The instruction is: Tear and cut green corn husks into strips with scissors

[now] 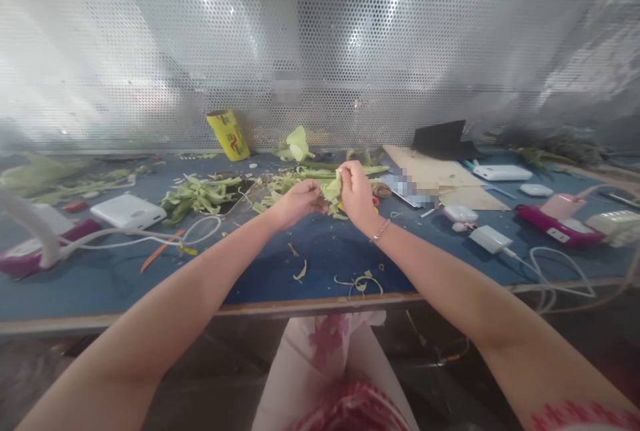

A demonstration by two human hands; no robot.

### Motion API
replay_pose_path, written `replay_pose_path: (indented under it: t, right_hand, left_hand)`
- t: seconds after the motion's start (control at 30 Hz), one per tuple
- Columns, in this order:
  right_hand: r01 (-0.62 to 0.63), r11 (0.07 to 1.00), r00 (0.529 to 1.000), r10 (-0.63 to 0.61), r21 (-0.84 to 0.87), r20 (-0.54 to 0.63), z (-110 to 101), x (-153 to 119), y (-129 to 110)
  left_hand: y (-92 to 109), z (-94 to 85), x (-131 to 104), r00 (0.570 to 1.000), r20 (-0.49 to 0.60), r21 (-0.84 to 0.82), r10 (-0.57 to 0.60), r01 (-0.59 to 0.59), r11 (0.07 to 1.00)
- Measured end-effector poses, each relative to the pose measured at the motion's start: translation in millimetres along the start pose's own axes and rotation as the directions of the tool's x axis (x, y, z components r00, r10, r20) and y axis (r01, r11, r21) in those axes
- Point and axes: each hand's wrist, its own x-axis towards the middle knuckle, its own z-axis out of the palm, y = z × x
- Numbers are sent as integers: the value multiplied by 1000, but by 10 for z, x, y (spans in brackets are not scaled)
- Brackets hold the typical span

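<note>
Over the middle of the blue table (280, 282), my right hand (356, 192) pinches a pale green leafy plant piece (331, 188). Close to its left side is my left hand (301, 203), its fingers curled together; what they hold, if anything, I cannot make out. Behind the hands lie long green stalks (320, 173) and a broad pale leaf (298, 144). To the left sits a heap of green plant strips (200, 196). Something with red and yellow loops (375, 203) shows partly beside my right hand. Thin peelings (361, 283) lie near the front edge.
A yellow tube (229, 135) leans near the perforated metal screen (240, 57). White power banks (128, 209), cables and purple power strips (560, 225) flank the work area. Cardboard sheets (435, 167) and a charger (491, 239) lie on the right, an orange strip (161, 251) on the left.
</note>
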Motion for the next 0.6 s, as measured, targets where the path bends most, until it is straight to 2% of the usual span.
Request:
replay_pose_path:
  t: [0.17,0.27,0.5,0.6]
  right_hand:
    - [-36,999,999,36,20,23,-33,13,-34]
    - [-37,999,999,35,33,38,-29,13,-18]
    - [-14,999,999,13,32,38,-4,7,43]
    - [-34,998,999,33,44,37,-6,8,43]
  left_hand:
    - [9,-98,31,999,-10,150,-38,39,988]
    - [-9,-130,47,999,-10,179,-35,36,983]
    - [20,19,-33,1000,-13,24,21,-21,1000]
    - [28,65,-53,998,-16,20,59,-58,998]
